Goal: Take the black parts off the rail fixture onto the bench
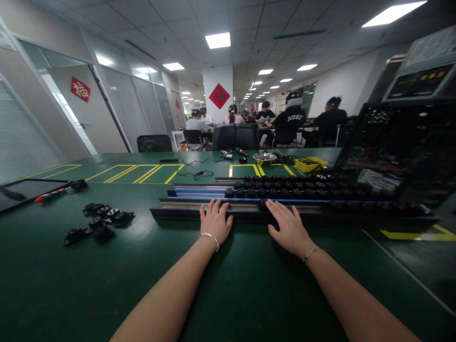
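Two hands (216, 224) (290, 230), apart and unclenched, seemingly touch rails (188, 214) on a yellow-lined green table (81, 289) (people (290, 115) seated beyond, beneath ceiling lights (218, 41)).

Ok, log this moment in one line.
left hand: fingers over front rail | right hand: fingertips at black block | loose black parts: green tabletop, left

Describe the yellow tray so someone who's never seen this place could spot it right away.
Start with the big green table and look past the long rails to its far side. Find the shiny metal bowl; the tray sits to its right, beyond some dark cables. It has raised sides, unlike the flat yellow lines marked on the tabletop.
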`<state>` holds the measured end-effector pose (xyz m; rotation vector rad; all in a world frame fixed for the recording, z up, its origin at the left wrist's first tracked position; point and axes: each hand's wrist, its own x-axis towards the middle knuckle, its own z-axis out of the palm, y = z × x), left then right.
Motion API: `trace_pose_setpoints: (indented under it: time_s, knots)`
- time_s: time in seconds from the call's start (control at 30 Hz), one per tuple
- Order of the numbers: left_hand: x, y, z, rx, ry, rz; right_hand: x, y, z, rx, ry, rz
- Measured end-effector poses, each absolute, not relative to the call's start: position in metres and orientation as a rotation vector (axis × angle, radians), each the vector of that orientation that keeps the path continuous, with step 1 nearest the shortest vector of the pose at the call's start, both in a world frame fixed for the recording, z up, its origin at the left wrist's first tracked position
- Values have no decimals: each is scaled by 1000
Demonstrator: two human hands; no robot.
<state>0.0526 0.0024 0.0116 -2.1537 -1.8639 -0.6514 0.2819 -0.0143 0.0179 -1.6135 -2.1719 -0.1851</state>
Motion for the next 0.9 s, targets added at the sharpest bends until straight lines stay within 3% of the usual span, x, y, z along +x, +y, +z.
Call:
trace_pose_setpoints:
  time_s: [0.9]
  knots:
    - [52,1,13,-2164,-1872,-631,275,-20,20,-1566,-2231,-119]
